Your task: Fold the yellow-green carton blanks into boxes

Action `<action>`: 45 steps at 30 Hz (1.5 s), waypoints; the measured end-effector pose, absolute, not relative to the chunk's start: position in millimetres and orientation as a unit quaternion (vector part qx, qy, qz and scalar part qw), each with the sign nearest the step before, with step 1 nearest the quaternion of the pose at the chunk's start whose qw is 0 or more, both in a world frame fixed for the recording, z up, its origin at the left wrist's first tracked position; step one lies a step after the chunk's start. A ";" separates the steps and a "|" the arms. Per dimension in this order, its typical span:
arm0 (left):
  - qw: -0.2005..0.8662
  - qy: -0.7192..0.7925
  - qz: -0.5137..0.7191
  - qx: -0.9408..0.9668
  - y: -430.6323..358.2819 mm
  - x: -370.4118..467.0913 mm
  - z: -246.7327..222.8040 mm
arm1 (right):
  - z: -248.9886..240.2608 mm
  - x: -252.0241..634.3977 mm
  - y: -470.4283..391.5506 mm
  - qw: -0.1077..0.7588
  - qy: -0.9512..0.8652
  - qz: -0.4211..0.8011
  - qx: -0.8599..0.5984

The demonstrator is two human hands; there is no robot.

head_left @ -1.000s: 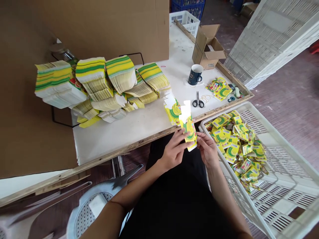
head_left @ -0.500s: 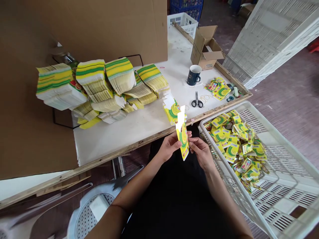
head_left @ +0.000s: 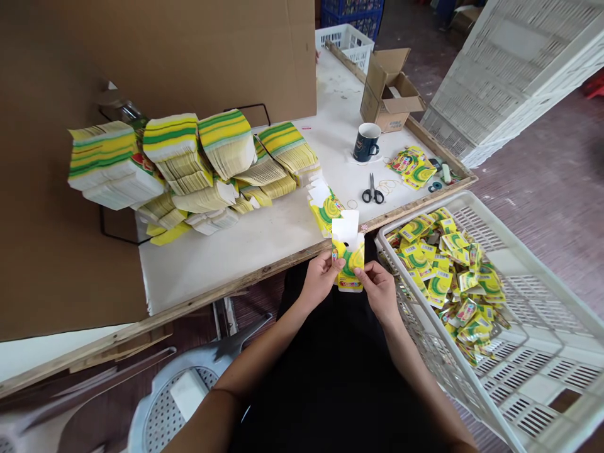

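Note:
Between my two hands is a small yellow-and-green printed carton (head_left: 352, 259), its white flaps standing up at the top. My left hand (head_left: 321, 277) pinches its left side, thumb on the front. My right hand (head_left: 378, 286) grips the lower right side, thumb also on the front. Just beyond, a few flat printed cartons (head_left: 325, 207) lie at the table's front edge. Thick bundles of flat cartons (head_left: 226, 141) are stacked on the left part of the table. Right of my hands, a white plastic crate (head_left: 523, 283) holds many folded yellow-green cartons (head_left: 441, 283).
On the white table (head_left: 202, 264) are black scissors (head_left: 372, 192), a dark mug (head_left: 367, 143), an open cardboard box (head_left: 391, 94) and a pile of printed packets (head_left: 411, 167). A cardboard sheet (head_left: 212, 50) stands behind the bundles. A grey stool (head_left: 163, 402) is at lower left.
The carton has turned from nearly edge-on to facing me and looks opened out wider. My right hand has shifted to grip its lower right side with the thumb on the front.

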State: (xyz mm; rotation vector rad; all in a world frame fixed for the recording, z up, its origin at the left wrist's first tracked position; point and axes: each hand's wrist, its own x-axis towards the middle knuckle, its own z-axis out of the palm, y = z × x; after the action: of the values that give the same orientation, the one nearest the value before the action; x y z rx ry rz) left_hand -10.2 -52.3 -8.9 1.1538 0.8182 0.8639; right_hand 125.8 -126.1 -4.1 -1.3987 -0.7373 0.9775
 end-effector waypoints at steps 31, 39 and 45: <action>0.751 0.240 0.275 0.550 -46.5 -30.2 6.1 | 14.2 147.8 -127.7 0.538 -0.414 0.448 -0.582; 0.778 0.262 0.224 0.524 -52.4 -29.6 5.6 | 14.8 160.7 -126.8 0.477 -0.496 0.419 -0.593; 0.752 0.289 0.209 0.554 -55.7 -30.0 -1.6 | 13.2 155.4 -125.4 0.504 -0.505 0.364 -0.598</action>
State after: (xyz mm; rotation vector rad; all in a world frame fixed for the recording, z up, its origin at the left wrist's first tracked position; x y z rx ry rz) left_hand -30.0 -55.7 -1.6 1.2106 0.6310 0.4557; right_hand 155.4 -125.4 13.2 -1.4443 -1.2194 0.8787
